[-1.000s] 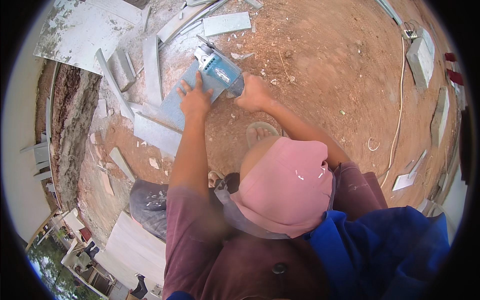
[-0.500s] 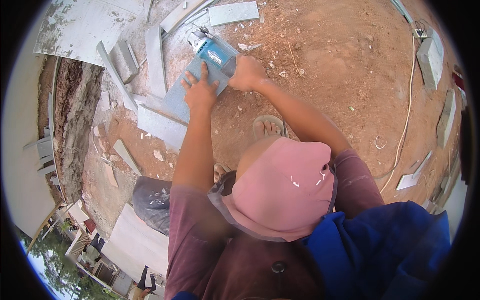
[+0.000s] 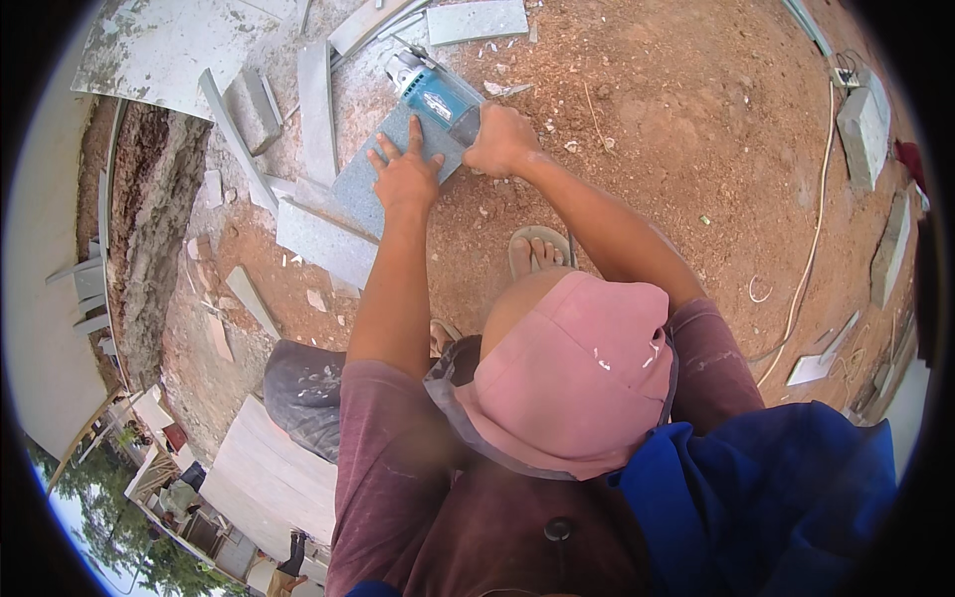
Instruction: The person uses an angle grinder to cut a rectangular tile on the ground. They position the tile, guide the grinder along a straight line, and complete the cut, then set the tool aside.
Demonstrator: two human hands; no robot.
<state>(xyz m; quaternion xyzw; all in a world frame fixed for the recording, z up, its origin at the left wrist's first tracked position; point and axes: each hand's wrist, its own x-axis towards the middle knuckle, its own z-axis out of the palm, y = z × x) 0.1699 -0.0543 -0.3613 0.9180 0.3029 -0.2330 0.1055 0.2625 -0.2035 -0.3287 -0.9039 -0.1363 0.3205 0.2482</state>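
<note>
My right hand is wrapped round the rear of a teal angle grinder, whose silver head lies at the far end of a bluish-grey stone slab. My left hand lies on that slab with its fingers spread, just below the grinder's body. Beneath the slab, towards me, rests a paler cut piece. My sandalled foot is on the dirt below the grinder, under my knee in pink cloth. The grinder's disc is too small to make out clearly.
Offcut strips and a concrete block lie left, beside a large pale board and a rough trench edge. A white cable and blocks lie right. Another person's legs show at lower left.
The grinder and my right hand have edged forward, away from me along the slab. My left hand stays spread on it. The whole view has shifted slightly.
</note>
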